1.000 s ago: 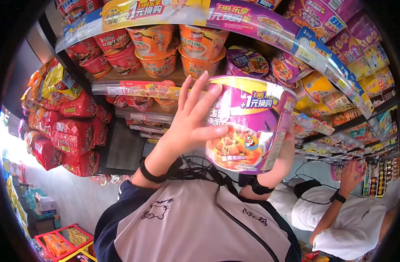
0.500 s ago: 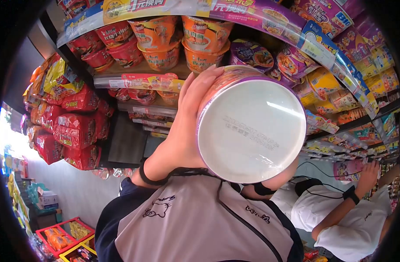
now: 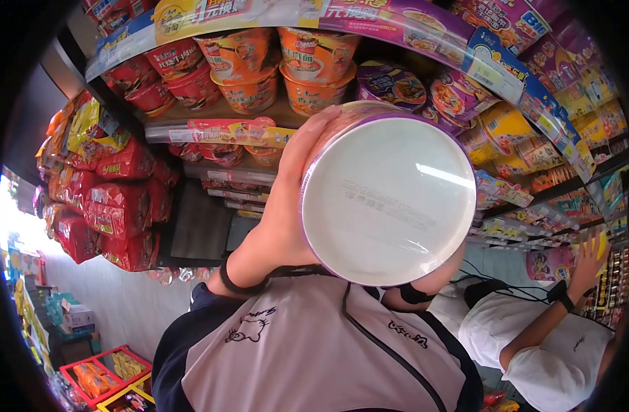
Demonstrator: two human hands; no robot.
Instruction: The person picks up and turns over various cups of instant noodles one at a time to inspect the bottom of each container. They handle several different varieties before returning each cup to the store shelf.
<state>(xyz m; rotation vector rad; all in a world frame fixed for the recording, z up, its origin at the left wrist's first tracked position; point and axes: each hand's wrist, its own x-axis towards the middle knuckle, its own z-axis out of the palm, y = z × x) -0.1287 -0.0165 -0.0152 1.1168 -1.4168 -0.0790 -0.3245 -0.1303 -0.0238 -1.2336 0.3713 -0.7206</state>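
A large instant noodle tub fills the middle of the head view, its round white base turned toward me. Printed date text on the base is blurred. Purple and orange wrapping shows along its upper left rim. My left hand is wrapped round the tub's left side, fingers pointing up toward the shelf. Behind the tub's lower right edge my right forearm shows, with a black wristband; the tub hides that hand and its fingers.
Shelves ahead hold orange noodle tubs, purple tubs and yellow tubs. Red noodle packs are stacked at left. On the right a co-worker's hand holds something yellow. Red-framed trays stand at lower left.
The tub and my left hand have shifted slightly left in view. The co-worker's hand has risen a little, and a yellow item now shows in it.
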